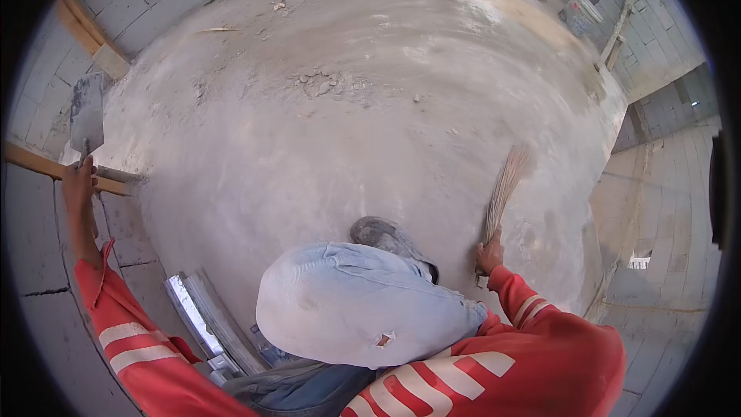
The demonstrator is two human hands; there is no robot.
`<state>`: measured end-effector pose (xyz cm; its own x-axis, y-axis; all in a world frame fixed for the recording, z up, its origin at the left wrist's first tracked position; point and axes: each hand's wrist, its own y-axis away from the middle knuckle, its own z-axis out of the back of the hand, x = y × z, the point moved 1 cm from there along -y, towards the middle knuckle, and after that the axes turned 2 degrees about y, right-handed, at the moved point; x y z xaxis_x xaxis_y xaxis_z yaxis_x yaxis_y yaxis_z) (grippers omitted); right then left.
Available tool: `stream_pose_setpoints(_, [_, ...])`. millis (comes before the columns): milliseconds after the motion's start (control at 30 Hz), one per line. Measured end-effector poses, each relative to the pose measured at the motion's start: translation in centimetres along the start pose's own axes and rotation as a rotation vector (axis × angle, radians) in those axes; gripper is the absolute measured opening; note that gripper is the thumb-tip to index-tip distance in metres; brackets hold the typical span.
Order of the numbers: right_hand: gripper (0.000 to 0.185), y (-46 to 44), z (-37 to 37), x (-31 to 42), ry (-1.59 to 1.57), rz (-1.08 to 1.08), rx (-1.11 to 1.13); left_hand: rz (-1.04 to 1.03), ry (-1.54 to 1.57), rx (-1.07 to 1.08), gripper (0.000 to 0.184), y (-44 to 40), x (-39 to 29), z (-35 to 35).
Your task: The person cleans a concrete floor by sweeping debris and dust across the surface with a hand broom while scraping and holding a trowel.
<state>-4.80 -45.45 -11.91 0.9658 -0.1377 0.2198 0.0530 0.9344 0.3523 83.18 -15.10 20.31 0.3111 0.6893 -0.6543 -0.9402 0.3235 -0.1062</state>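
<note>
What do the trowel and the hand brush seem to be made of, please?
Trowel: probably metal, dull grey and smeared, judging by its thin, flat blade.
Hand brush: likely dry plant fibre, matte tan, since strawlike strands spread at its tip.

Just one view here, a head-worn cam looking forward and pretty steeply down — super wide lens, so the edges go round and the corners black. The wearer's jeans [332,301] and red sleeves [116,313] are really close, taking up the bottom. Left hand [79,185] sits way out by the left edge, right hand [489,255] right of centre. The floor [347,154] bulges across the middle, and a bucket [580,14] up top right looks tiny — it's well away from the lens.
</note>
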Motion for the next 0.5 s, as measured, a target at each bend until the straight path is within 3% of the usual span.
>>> stream_pose_setpoints(133, [0.097, 2.0, -1.8, 15.8, -0.023, 0.285, 0.12, 0.186, 0.349, -0.094, 0.032, 3.8, -0.9, -6.4])
stream_pose_setpoints(267, [0.098, 0.8, -4.5, 32.1, -0.025, 0.536, 0.35, 0.176, 0.175, 0.061, 0.028, 2.3, 6.1, -6.3])
stream_pose_setpoints(500, [0.099, 3.9, -14.3, 61.2, -0.1, 0.782, 0.436, 0.189, 0.222, -0.066, 0.028, 7.2, 4.4, -1.4])
